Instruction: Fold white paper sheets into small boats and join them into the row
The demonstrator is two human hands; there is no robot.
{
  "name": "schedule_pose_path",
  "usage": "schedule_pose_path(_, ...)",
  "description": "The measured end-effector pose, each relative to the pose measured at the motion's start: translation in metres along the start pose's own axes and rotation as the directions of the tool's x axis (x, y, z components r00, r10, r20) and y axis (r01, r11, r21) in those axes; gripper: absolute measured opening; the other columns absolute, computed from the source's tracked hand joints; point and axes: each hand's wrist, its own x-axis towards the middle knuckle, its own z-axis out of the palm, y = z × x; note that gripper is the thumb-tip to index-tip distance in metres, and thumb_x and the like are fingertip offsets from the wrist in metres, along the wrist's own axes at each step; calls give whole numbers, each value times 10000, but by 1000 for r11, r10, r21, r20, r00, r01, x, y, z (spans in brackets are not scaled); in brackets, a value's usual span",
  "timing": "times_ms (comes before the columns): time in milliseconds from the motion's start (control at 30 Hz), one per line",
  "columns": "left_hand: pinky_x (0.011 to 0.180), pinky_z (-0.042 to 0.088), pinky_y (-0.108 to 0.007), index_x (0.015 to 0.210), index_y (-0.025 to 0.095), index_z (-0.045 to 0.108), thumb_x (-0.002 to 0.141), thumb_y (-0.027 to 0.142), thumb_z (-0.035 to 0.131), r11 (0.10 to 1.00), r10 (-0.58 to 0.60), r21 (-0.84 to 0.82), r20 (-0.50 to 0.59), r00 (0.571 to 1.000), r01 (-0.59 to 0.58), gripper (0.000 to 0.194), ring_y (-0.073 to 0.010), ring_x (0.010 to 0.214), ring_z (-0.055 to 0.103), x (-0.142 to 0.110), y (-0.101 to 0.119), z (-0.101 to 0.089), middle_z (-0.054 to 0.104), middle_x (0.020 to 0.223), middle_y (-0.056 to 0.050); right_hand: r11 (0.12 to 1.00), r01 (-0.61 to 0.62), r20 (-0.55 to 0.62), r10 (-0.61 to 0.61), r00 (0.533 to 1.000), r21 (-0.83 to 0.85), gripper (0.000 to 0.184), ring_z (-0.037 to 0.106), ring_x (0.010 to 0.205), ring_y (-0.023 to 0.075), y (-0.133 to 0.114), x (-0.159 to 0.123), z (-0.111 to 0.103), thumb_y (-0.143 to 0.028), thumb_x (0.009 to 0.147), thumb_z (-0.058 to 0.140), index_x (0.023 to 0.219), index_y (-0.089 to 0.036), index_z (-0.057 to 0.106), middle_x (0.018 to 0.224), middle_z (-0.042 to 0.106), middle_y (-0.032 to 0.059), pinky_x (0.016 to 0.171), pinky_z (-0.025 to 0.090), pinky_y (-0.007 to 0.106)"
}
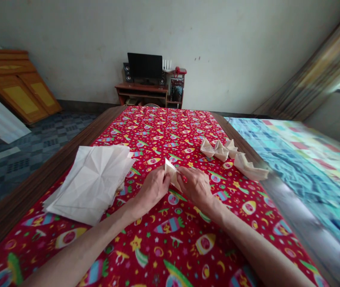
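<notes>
Between my hands, above the middle of the table, is a small piece of folded white paper (172, 174) with a pointed tip at its top. My left hand (154, 185) pinches its left edge between thumb and fingers. From the other side, my right hand (196, 185) grips the right edge, its fingers curled and partly hiding the paper. A stack of creased white paper sheets (95, 179) lies to the left of my left hand. Beyond my right hand, at the table's right side, stand several folded paper shapes (221, 150), some touching one another.
A red patterned cloth (170, 239) covers the table, with its dark wooden border (65, 155) showing. On the right a bed (295, 171) adjoins the table. A small desk (141, 88) with a monitor (145, 67) stands by the far wall. Wooden cabinets (20, 87) are at left.
</notes>
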Motion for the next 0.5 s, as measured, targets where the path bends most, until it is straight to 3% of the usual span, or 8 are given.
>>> schedule_pose_path(167,703,486,-278,916,167,645,837,96,477,996,78,36,28,997,-79,199,-182,775,624,7,-5,-8,650,852,-61,997,-71,29,69,997,43,228,602,613,131,8,3,-3,-243,891,470,1014,-223,661,743,704,19,556,311,230)
schedule_pose_path(333,739,492,-267,1046,201,654,848,93,509,984,126,121,53,991,-132,268,-173,821,602,8,-14,-10,604,868,-35,980,-194,135,186,973,47,204,601,582,137,16,-1,6,-259,868,500,876,-223,700,666,687,15,553,319,226)
schedule_pose_path(500,719,478,-235,1058,242,638,856,81,492,976,120,162,163,979,-147,297,-152,838,577,3,-12,-8,556,924,-17,986,-143,161,128,979,90,196,612,733,150,19,-3,7,-194,833,545,960,-198,693,836,688,50,628,369,220)
